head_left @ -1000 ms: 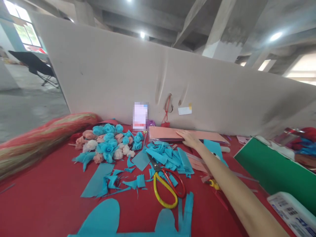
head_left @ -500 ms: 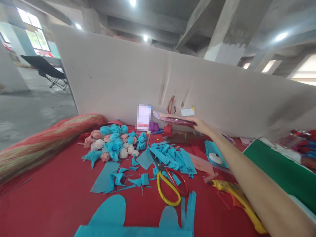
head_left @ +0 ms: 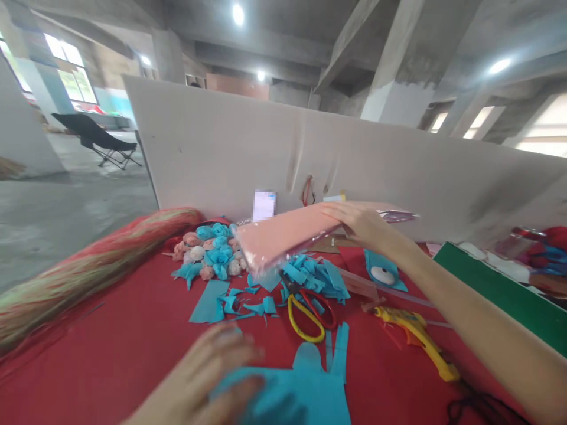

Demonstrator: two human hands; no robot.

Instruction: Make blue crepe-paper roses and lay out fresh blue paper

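Observation:
My right hand (head_left: 349, 218) is closed on the edge of a flat pack of pink crepe paper (head_left: 283, 233) in clear plastic, held tilted above the table. Blurred by motion, my left hand (head_left: 212, 372) hovers with fingers apart over a blue crepe paper sheet (head_left: 314, 392) and holds nothing. Under the raised pack, scissors (head_left: 310, 319) with one yellow and one red handle lie on blue paper scraps (head_left: 314, 277); their blades are partly hidden. Blue, pink and white paper flowers (head_left: 215, 254) are heaped at the left, partly behind the pack.
A yellow glue gun (head_left: 416, 336) lies at the right by a dark cord (head_left: 482, 407). Behind it are a white oval object (head_left: 381, 275) on blue paper and a green board (head_left: 500, 301). A fringed bundle (head_left: 101, 265) runs along the left; a white panel (head_left: 230, 147) closes the back.
My right hand has brought the pink paper pack nearer and turned its broad face into view. My left hand has come in from below, over the blue sheet.

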